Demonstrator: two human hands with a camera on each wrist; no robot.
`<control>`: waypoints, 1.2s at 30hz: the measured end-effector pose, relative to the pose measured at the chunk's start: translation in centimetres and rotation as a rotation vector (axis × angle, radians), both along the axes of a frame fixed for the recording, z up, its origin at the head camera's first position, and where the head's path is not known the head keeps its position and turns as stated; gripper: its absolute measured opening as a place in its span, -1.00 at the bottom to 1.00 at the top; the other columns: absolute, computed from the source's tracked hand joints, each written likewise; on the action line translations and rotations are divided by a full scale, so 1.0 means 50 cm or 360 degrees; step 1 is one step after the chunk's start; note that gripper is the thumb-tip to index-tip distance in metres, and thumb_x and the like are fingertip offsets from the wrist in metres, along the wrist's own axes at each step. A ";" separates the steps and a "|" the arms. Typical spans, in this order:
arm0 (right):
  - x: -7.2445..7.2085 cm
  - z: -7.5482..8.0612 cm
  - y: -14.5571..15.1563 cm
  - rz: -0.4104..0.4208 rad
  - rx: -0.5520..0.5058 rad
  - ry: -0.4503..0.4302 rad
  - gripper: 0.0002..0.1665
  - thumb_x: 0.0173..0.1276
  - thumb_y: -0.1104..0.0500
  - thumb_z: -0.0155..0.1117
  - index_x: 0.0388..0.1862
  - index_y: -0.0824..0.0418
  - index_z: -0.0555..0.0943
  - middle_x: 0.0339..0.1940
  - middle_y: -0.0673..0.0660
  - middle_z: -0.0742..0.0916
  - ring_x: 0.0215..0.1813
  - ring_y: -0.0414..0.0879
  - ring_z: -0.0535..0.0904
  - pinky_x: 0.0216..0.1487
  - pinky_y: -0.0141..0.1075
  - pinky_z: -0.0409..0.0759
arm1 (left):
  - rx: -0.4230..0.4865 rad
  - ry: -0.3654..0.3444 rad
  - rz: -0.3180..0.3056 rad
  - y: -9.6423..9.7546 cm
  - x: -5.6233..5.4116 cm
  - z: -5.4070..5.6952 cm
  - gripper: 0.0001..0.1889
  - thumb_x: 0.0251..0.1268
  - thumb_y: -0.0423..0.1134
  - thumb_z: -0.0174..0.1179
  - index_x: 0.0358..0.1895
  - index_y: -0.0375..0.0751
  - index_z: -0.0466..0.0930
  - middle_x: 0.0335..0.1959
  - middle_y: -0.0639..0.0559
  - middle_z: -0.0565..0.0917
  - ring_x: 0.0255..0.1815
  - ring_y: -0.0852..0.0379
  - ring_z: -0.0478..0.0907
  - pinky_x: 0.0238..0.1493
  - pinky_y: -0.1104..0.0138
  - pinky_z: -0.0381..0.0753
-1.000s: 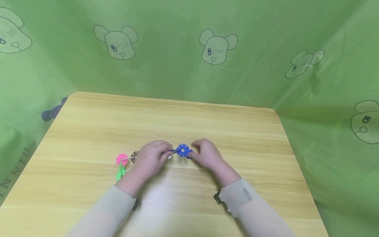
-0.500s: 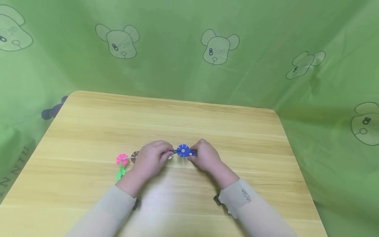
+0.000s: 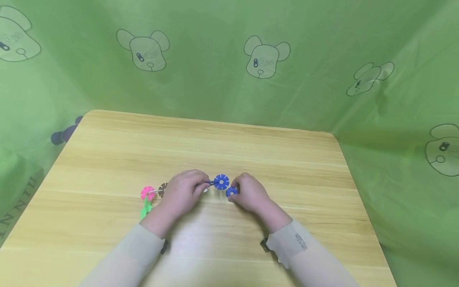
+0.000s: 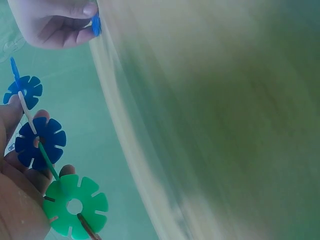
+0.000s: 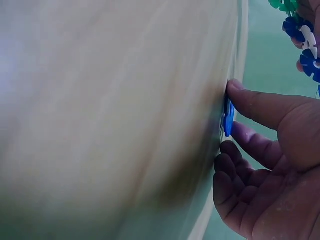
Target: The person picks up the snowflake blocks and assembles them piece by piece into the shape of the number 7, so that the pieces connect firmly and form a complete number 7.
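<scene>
A chain of slotted plastic flower discs, in blue, white, green, brown and pink, runs across the table. My left hand [image 3: 183, 189] grips the chain near its right end and covers part of it. Past the fingertips, a blue end disc [image 3: 221, 182] faces up. In the left wrist view, a dark blue disc [image 4: 42, 142] and a green disc [image 4: 75, 206] lie along the fingers, joined through their slots. My right hand [image 3: 250, 190] pinches a separate blue disc [image 3: 231, 193] between thumb and finger, just right of and nearer than the end disc. The right wrist view shows this loose disc [image 5: 228, 117] edge-on.
Left of my left hand, the chain goes on with a brown disc [image 3: 163, 190], a pink disc [image 3: 147, 193] and green pieces [image 3: 146, 209] bending toward me. Beyond the wooden table [image 3: 215, 147] hangs a green curtain [image 3: 208, 71] with printed bear heads.
My right fingers have closed on the loose blue disc and drawn it slightly toward me, so it shows apart from the end disc. My left hand holds the chain in the same place.
</scene>
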State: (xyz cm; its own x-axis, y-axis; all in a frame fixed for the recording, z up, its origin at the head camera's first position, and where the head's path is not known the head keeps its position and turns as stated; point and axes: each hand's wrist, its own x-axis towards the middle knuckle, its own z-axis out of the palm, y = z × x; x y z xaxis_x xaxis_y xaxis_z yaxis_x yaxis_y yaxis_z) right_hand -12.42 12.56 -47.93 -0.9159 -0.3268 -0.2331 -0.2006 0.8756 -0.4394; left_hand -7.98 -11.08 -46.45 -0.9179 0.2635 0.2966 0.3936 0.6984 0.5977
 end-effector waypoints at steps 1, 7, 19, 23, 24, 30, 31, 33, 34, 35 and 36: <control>0.002 0.000 0.001 0.0001 0.0002 -0.0006 -0.52 0.11 0.08 0.73 -0.06 0.25 0.76 -0.08 0.11 0.72 -0.08 0.01 0.64 0.14 -0.03 0.69 | -0.0001 -0.0004 0.0002 0.000 0.000 0.000 -0.89 0.43 -0.20 0.40 -0.08 -0.08 0.80 -0.01 0.05 0.81 0.06 0.00 0.75 0.24 0.04 0.68; 0.011 0.001 0.011 0.0004 -0.0070 -0.0036 -0.60 0.10 0.14 0.73 -0.15 0.20 0.72 -0.28 0.03 0.73 -0.21 -0.04 0.64 -0.01 -0.06 0.70 | -0.0013 -0.0011 0.0000 0.000 0.000 -0.001 -0.89 0.44 -0.20 0.40 -0.08 -0.08 0.79 -0.01 0.04 0.81 0.06 0.00 0.75 0.25 0.03 0.68; 0.002 0.026 0.060 -0.0088 -0.0679 -0.0190 -0.83 0.26 0.36 0.56 -0.25 0.23 0.71 -0.37 0.06 0.73 -0.31 -0.07 0.66 -0.24 -0.30 0.73 | -0.0036 -0.0038 -0.0025 -0.004 -0.003 0.000 -0.90 0.44 -0.19 0.39 -0.08 -0.06 0.79 -0.02 0.06 0.81 0.05 0.02 0.75 0.25 0.02 0.67; 0.002 0.051 0.064 -0.0083 -0.0920 -0.0089 -0.82 0.25 0.43 0.54 -0.22 0.33 0.70 -0.33 0.13 0.77 -0.31 -0.04 0.72 -0.25 -0.32 0.78 | -0.0039 -0.0051 -0.0027 -0.006 -0.002 0.004 -0.91 0.45 -0.20 0.38 -0.08 -0.06 0.80 -0.02 0.06 0.81 0.06 0.02 0.75 0.25 0.03 0.68; 0.003 0.057 0.064 -0.0085 -0.0961 -0.0061 -0.81 0.25 0.45 0.53 -0.21 0.35 0.69 -0.32 0.15 0.78 -0.31 -0.04 0.73 -0.25 -0.33 0.79 | -0.0042 -0.0055 -0.0026 -0.006 -0.002 0.005 -0.91 0.46 -0.20 0.38 -0.08 -0.05 0.80 -0.02 0.06 0.81 0.06 0.02 0.75 0.25 0.03 0.67; 0.009 0.080 0.057 -0.0117 -0.1055 0.0051 -0.81 0.23 0.50 0.52 -0.23 0.38 0.69 -0.33 0.19 0.80 -0.30 0.04 0.78 -0.24 -0.33 0.80 | -0.0056 -0.0082 -0.0031 -0.005 -0.002 0.009 -0.90 0.47 -0.19 0.37 -0.08 -0.06 0.79 -0.01 0.05 0.81 0.07 0.01 0.74 0.27 0.02 0.66; 0.010 0.082 0.056 -0.0117 -0.1057 0.0068 -0.81 0.23 0.50 0.52 -0.24 0.37 0.69 -0.34 0.18 0.80 -0.30 0.07 0.78 -0.24 -0.33 0.80 | -0.0054 -0.0088 -0.0033 -0.005 -0.002 0.009 -0.90 0.47 -0.19 0.36 -0.07 -0.06 0.79 0.00 0.05 0.81 0.08 0.01 0.74 0.27 0.02 0.66; 0.012 0.084 0.054 -0.0112 -0.1059 0.0096 -0.81 0.22 0.50 0.53 -0.25 0.37 0.69 -0.35 0.18 0.80 -0.31 0.11 0.77 -0.27 -0.33 0.79 | -0.0054 -0.0102 -0.0041 -0.004 -0.001 0.009 -0.89 0.46 -0.19 0.37 -0.07 -0.07 0.79 0.00 0.04 0.81 0.08 0.00 0.74 0.28 0.01 0.66; 0.013 0.084 0.053 -0.0107 -0.1058 0.0109 -0.81 0.22 0.50 0.53 -0.25 0.36 0.69 -0.35 0.18 0.80 -0.31 0.12 0.77 -0.27 -0.34 0.79 | -0.0054 -0.0109 -0.0043 -0.004 -0.001 0.009 -0.89 0.46 -0.19 0.37 -0.07 -0.08 0.79 0.00 0.03 0.81 0.08 0.00 0.74 0.28 0.01 0.66; 0.014 0.083 0.053 -0.0103 -0.1060 0.0116 -0.81 0.22 0.51 0.53 -0.26 0.37 0.69 -0.35 0.17 0.80 -0.32 0.11 0.77 -0.27 -0.34 0.79 | -0.0056 -0.0118 -0.0046 -0.003 -0.001 0.009 -0.89 0.46 -0.19 0.37 -0.07 -0.08 0.79 0.00 0.03 0.81 0.08 0.00 0.74 0.29 0.01 0.65; 0.015 0.083 0.052 -0.0098 -0.1064 0.0120 -0.81 0.21 0.51 0.53 -0.26 0.37 0.69 -0.35 0.17 0.80 -0.32 0.10 0.77 -0.27 -0.34 0.79 | -0.0058 -0.0127 -0.0048 -0.003 -0.001 0.010 -0.89 0.46 -0.19 0.37 -0.07 -0.08 0.79 0.01 0.03 0.81 0.08 0.00 0.74 0.29 0.01 0.65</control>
